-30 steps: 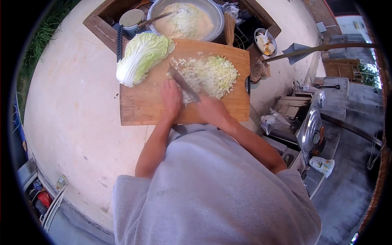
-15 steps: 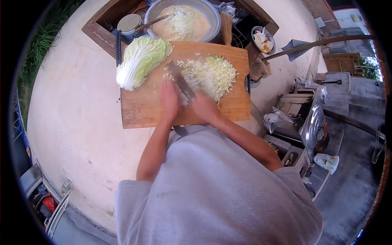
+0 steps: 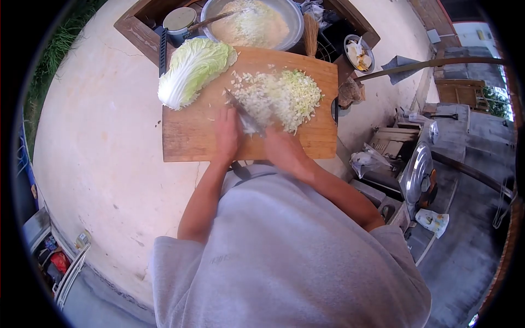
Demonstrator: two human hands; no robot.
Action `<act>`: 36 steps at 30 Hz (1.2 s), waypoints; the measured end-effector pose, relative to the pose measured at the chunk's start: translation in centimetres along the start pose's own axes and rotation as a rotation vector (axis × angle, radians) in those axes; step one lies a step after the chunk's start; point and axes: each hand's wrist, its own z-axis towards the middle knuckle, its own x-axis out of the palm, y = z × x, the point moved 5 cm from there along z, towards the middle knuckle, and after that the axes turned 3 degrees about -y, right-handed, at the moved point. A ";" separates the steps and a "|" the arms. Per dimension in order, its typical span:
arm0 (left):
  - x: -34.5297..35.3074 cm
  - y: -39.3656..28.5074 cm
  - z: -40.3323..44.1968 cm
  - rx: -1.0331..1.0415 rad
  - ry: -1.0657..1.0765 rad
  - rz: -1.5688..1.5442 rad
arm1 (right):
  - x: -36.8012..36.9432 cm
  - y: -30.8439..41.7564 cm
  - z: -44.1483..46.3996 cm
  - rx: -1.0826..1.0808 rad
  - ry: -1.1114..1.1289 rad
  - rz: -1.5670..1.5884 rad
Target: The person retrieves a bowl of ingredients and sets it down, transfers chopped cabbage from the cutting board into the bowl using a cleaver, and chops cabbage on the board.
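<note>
A wooden cutting board (image 3: 191, 145) lies before me, with a heap of finely chopped cabbage (image 3: 301, 95) on its right half. My right hand (image 3: 283, 148) is closed around the handle of a kitchen knife (image 3: 243, 112), whose blade points up and left at the heap's near-left edge; motion blurs it. Left of the blade, my left hand (image 3: 227, 134) rests low over the board with its fingers pressed together, their tips close to the blade. Whatever is under those fingers is hidden. A large piece of napa cabbage (image 3: 194, 71) lies at the board's far-left corner.
Beyond the board, a large metal bowl (image 3: 298, 24) holds pale crumbly food, shredded cabbage and a wooden stick (image 3: 216, 19). Around it are a lidded tub (image 3: 179, 21), a small brush (image 3: 310, 34) and a small bowl of scraps (image 3: 359, 54). A metal lid (image 3: 418, 172) stands at right.
The knife has shifted slightly against the chopped cabbage, its blade now more tilted and blurred. My right hand is a little farther right and nearer me. The whole view has moved slightly.
</note>
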 end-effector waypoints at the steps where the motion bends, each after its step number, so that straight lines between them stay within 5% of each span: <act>1: 0.2 0.0 0.0 -0.015 -0.003 0.023 | -0.1 0.1 0.2 0.002 0.007 -0.007; 16: -0.7 0.7 0.2 -0.023 0.014 -0.123 | 3.1 -3.1 1.8 -0.003 -0.175 0.041; 26: -1.7 -0.5 -0.2 0.067 -0.048 -0.144 | 0.3 -1.2 -0.2 -0.024 0.062 -0.046; 36: -1.3 0.6 -1.3 0.056 0.023 -0.170 | 3.0 -0.7 3.6 -0.047 -0.110 -0.021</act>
